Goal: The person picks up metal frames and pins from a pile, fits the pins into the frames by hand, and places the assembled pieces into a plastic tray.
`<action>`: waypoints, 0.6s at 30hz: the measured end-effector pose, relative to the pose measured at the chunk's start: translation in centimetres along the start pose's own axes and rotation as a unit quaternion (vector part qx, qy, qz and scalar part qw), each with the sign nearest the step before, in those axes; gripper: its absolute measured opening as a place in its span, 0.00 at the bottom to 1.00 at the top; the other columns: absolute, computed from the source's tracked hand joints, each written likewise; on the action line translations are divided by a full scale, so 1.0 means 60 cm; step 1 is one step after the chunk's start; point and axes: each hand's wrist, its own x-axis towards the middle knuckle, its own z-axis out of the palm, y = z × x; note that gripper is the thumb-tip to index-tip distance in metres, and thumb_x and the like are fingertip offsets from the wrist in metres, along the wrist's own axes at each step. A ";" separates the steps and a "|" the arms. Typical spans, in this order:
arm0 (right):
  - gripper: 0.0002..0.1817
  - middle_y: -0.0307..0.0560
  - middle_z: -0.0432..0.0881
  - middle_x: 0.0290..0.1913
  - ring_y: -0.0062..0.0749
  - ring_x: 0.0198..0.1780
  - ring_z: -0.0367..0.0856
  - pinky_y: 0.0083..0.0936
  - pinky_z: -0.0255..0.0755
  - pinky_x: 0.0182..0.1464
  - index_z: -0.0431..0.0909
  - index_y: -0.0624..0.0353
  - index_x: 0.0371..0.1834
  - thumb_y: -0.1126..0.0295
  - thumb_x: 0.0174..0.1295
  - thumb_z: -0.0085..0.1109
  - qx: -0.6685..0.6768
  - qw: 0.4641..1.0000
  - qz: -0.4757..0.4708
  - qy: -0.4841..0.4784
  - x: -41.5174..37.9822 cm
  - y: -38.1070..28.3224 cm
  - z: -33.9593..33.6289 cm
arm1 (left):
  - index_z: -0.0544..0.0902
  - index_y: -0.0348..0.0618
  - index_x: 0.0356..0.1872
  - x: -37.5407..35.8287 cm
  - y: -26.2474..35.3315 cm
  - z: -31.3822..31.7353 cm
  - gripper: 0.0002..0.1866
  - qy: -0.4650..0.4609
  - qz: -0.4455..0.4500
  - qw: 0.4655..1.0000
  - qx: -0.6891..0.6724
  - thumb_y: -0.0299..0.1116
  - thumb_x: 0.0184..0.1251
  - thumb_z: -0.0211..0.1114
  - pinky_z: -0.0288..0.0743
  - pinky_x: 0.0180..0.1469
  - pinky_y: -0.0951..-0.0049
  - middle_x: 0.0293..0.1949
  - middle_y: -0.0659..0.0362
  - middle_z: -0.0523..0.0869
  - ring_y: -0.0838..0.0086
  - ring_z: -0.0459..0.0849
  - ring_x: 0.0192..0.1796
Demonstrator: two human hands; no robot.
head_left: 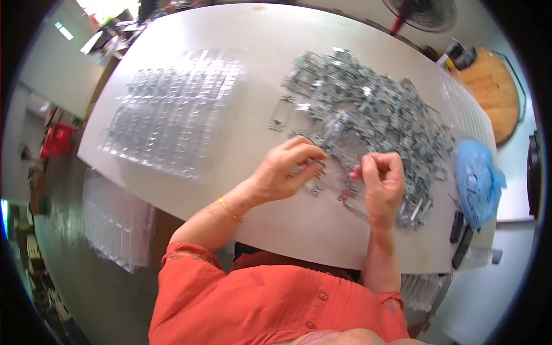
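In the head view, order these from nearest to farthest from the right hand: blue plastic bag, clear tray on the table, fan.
From the right hand:
1. Blue plastic bag, just to its right.
2. Clear tray, across the table, left.
3. Fan, beyond the table's far edge.

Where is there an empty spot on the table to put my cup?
Bare table lies between the clear plastic tray and the heap of metal parts, and along the near edge by the left hand. Around the right hand and blue bag it is crowded.
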 end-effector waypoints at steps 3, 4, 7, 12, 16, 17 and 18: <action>0.07 0.44 0.81 0.41 0.20 0.34 0.82 0.22 0.83 0.38 0.71 0.60 0.38 0.78 0.73 0.60 0.018 1.000 0.007 0.009 -0.003 -0.001 0.002 | 0.86 0.40 0.47 -0.003 -0.006 0.004 0.09 -0.019 -0.004 1.000 0.012 0.22 0.66 0.71 0.80 0.42 0.69 0.41 0.55 0.85 0.67 0.85 0.41; 0.07 0.44 0.81 0.41 0.20 0.34 0.82 0.23 0.83 0.38 0.71 0.60 0.38 0.78 0.73 0.60 0.023 1.000 0.009 0.010 -0.003 0.001 -0.001 | 0.87 0.41 0.46 -0.004 -0.005 0.005 0.09 -0.042 -0.006 0.999 -0.005 0.23 0.66 0.72 0.80 0.42 0.67 0.40 0.55 0.84 0.65 0.86 0.42; 0.06 0.44 0.81 0.40 0.21 0.33 0.82 0.23 0.84 0.38 0.71 0.59 0.39 0.77 0.74 0.59 0.013 1.000 -0.007 -0.005 -0.003 0.004 -0.004 | 0.86 0.41 0.43 -0.005 0.000 0.003 0.07 -0.054 -0.018 0.998 0.009 0.25 0.66 0.71 0.81 0.42 0.65 0.39 0.55 0.84 0.63 0.86 0.42; 0.07 0.45 0.82 0.39 0.24 0.33 0.83 0.23 0.82 0.39 0.72 0.60 0.41 0.71 0.76 0.59 0.029 0.999 -0.019 -0.031 -0.006 0.006 -0.004 | 0.84 0.40 0.40 -0.003 0.009 0.000 0.04 -0.006 0.002 0.999 0.044 0.25 0.67 0.69 0.81 0.39 0.65 0.39 0.55 0.83 0.64 0.85 0.40; 0.08 0.46 0.83 0.40 0.25 0.33 0.83 0.24 0.80 0.39 0.72 0.61 0.42 0.69 0.77 0.59 0.049 0.998 -0.043 -0.006 -0.011 0.006 0.000 | 0.84 0.39 0.40 0.001 0.040 -0.020 0.04 0.042 -0.009 0.997 0.071 0.25 0.67 0.69 0.80 0.37 0.67 0.38 0.56 0.83 0.65 0.85 0.39; 0.08 0.46 0.83 0.40 0.25 0.33 0.82 0.24 0.80 0.38 0.72 0.61 0.42 0.70 0.77 0.59 0.039 0.998 -0.043 -0.025 -0.013 0.006 0.001 | 0.84 0.39 0.40 0.002 0.049 -0.026 0.04 0.054 -0.014 0.996 0.075 0.24 0.66 0.70 0.80 0.36 0.68 0.38 0.56 0.83 0.66 0.85 0.38; 0.07 0.46 0.83 0.40 0.24 0.33 0.82 0.24 0.80 0.38 0.73 0.61 0.43 0.70 0.77 0.59 0.029 0.998 -0.044 -0.044 -0.016 0.006 0.003 | 0.84 0.39 0.40 0.002 0.058 -0.034 0.04 0.057 -0.014 0.995 0.077 0.24 0.66 0.70 0.80 0.36 0.68 0.38 0.56 0.83 0.66 0.85 0.38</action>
